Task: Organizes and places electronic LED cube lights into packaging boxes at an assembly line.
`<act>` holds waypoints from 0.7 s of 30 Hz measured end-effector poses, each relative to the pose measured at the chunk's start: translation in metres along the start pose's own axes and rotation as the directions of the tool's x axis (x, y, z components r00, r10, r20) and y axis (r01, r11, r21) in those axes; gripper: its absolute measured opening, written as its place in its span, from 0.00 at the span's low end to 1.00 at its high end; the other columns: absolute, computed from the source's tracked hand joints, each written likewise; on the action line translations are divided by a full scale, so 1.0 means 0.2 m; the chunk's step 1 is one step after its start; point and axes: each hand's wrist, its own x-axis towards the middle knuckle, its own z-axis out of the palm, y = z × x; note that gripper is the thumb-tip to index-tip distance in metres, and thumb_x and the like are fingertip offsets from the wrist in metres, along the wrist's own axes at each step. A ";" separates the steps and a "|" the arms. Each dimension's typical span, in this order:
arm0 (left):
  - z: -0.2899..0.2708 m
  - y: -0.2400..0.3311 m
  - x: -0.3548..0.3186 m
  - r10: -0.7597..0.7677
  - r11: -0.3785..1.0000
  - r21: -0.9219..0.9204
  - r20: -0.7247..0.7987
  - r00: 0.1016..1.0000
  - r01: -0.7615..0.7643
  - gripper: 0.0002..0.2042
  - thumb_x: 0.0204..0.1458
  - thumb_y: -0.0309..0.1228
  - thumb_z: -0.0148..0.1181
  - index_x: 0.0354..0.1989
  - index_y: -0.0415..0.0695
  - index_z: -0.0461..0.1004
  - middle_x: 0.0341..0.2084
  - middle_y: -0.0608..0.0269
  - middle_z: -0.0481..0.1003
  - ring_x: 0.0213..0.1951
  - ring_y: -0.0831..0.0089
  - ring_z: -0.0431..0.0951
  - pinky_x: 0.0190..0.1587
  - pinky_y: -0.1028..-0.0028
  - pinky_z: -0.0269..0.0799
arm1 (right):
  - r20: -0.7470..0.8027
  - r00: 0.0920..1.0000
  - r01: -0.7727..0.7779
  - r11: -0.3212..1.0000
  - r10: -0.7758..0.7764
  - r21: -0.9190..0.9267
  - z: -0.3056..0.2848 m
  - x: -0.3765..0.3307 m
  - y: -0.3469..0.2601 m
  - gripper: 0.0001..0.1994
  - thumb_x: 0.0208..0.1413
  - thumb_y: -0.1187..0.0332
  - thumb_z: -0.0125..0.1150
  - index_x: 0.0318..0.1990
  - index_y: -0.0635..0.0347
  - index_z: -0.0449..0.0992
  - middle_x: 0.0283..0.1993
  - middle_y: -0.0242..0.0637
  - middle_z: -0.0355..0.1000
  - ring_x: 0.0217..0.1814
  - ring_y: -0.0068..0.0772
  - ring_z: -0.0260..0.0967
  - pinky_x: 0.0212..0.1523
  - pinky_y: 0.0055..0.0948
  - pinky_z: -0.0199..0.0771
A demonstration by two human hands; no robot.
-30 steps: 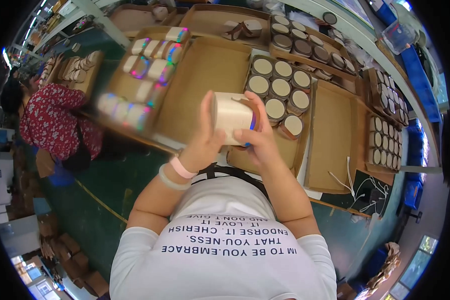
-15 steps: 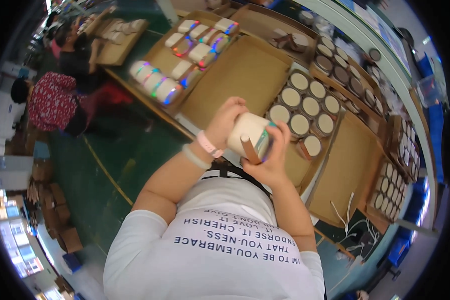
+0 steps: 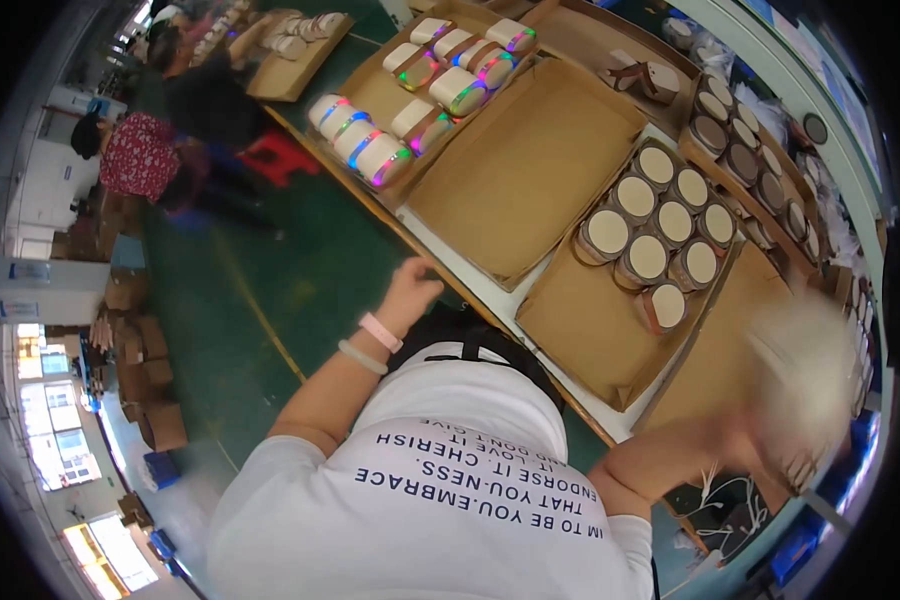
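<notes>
My left hand point(image 3: 412, 292) is off the table's near edge, its fingers loosely bent and apart with nothing in them. Far out to the right, my right hand point(image 3: 755, 435) is smeared by motion. It holds a cream drum-shaped portable speaker point(image 3: 805, 365), also blurred, over the right end of the table; its strap and light ring cannot be made out. Nearer the middle, a shallow cardboard tray point(image 3: 580, 335) bears several upright speakers point(image 3: 648, 258) with cream round tops and brown sides. One speaker point(image 3: 662, 307) stands at the near end of this group.
A bare cardboard tray point(image 3: 510, 190) lies left of it. Beyond, another holds cream speakers point(image 3: 370, 145) with glowing coloured rings, lying on their sides. More boxed speakers point(image 3: 740, 160) line the back. White cables point(image 3: 725, 500) hang at lower right. Co-workers point(image 3: 140, 155) stand at far left.
Both hands were around the speaker in front of my chest. My left hand has let go and drawn back left; my right has swung far right with the speaker. The view has shifted.
</notes>
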 end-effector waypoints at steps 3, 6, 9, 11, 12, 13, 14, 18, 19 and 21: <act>0.00 -0.05 -0.07 0.194 0.958 0.220 -0.027 0.981 -0.183 0.21 0.45 0.24 0.59 0.50 0.44 0.64 0.47 0.57 0.59 0.41 0.70 0.70 0.43 0.75 0.70 | 0.496 0.397 -0.551 0.232 -0.773 0.802 -0.07 -0.39 -0.47 0.38 0.27 0.67 0.70 0.53 0.58 0.63 0.54 0.50 0.58 0.59 0.51 0.54 0.55 0.45 0.58; 0.04 0.01 -0.04 0.374 0.875 0.362 -0.081 0.924 -0.323 0.22 0.45 0.22 0.59 0.51 0.46 0.64 0.49 0.58 0.56 0.47 0.67 0.68 0.45 0.72 0.71 | 0.418 0.227 -0.496 0.265 -0.880 0.827 -0.10 -0.89 -0.42 0.34 0.32 0.65 0.70 0.53 0.56 0.65 0.52 0.48 0.59 0.55 0.53 0.56 0.53 0.46 0.58; -0.01 -0.04 0.07 0.453 0.856 0.332 -0.115 0.884 -0.396 0.20 0.43 0.20 0.58 0.48 0.45 0.66 0.47 0.55 0.57 0.42 0.69 0.69 0.42 0.74 0.70 | 0.431 0.094 -0.392 0.365 -0.897 0.845 -0.07 -1.25 -0.38 0.37 0.32 0.62 0.71 0.56 0.53 0.64 0.54 0.47 0.58 0.55 0.51 0.56 0.53 0.48 0.57; -0.04 -0.06 0.19 0.518 0.844 0.251 -0.159 0.840 -0.473 0.18 0.44 0.18 0.56 0.46 0.43 0.67 0.46 0.56 0.59 0.43 0.70 0.69 0.41 0.75 0.70 | 0.433 0.066 -0.313 0.393 -0.899 0.864 -0.05 -1.37 -0.45 0.38 0.33 0.61 0.71 0.58 0.52 0.63 0.55 0.47 0.57 0.56 0.50 0.55 0.54 0.49 0.55; -0.05 -0.05 0.24 0.528 0.838 0.266 -0.172 0.832 -0.477 0.18 0.44 0.18 0.56 0.46 0.43 0.67 0.46 0.56 0.59 0.43 0.70 0.69 0.41 0.75 0.70 | 0.481 0.018 -0.302 0.454 -0.877 0.838 -0.05 -1.39 -0.50 0.39 0.33 0.61 0.71 0.58 0.52 0.62 0.56 0.46 0.57 0.57 0.49 0.54 0.54 0.50 0.54; -0.05 0.00 0.28 0.561 0.824 0.221 -0.192 0.805 -0.521 0.17 0.44 0.18 0.56 0.45 0.42 0.67 0.46 0.56 0.60 0.43 0.70 0.69 0.41 0.76 0.70 | 0.530 -0.029 -0.287 0.515 -0.847 0.808 -0.03 -1.41 -0.54 0.40 0.33 0.60 0.71 0.59 0.51 0.61 0.57 0.46 0.56 0.59 0.48 0.53 0.55 0.51 0.53; -0.07 0.04 0.33 0.594 0.805 0.178 -0.209 0.777 -0.567 0.17 0.44 0.17 0.55 0.45 0.41 0.68 0.45 0.57 0.61 0.43 0.70 0.69 0.40 0.77 0.70 | 0.527 -0.010 -0.296 0.506 -0.850 0.810 -0.02 -1.45 -0.58 0.40 0.33 0.60 0.71 0.59 0.51 0.61 0.57 0.46 0.56 0.59 0.48 0.53 0.55 0.51 0.53; -0.18 0.18 0.62 0.753 0.649 0.415 -0.227 0.618 -0.638 0.19 0.44 0.18 0.56 0.47 0.43 0.67 0.45 0.61 0.62 0.45 0.71 0.70 0.44 0.76 0.70 | 0.563 0.148 -0.243 0.522 -0.813 0.818 0.03 -1.59 -0.61 0.38 0.34 0.61 0.70 0.58 0.51 0.62 0.59 0.47 0.54 0.62 0.52 0.50 0.58 0.50 0.52; -0.24 0.19 0.73 0.755 0.634 0.467 -0.204 0.623 -0.616 0.23 0.43 0.22 0.58 0.52 0.44 0.65 0.49 0.56 0.62 0.49 0.64 0.69 0.47 0.69 0.70 | 0.555 0.154 -0.259 0.509 -0.817 0.821 0.03 -1.62 -0.61 0.38 0.35 0.65 0.70 0.58 0.52 0.62 0.60 0.48 0.53 0.63 0.52 0.49 0.58 0.53 0.50; -0.31 0.25 1.00 0.828 0.520 0.643 -0.215 0.518 -0.563 0.28 0.42 0.25 0.60 0.56 0.46 0.63 0.50 0.51 0.61 0.49 0.59 0.68 0.49 0.65 0.69 | 0.555 0.117 -0.235 0.520 -0.823 0.821 0.04 -1.73 -0.57 0.34 0.38 0.73 0.65 0.58 0.49 0.62 0.63 0.51 0.49 0.66 0.56 0.45 0.62 0.59 0.44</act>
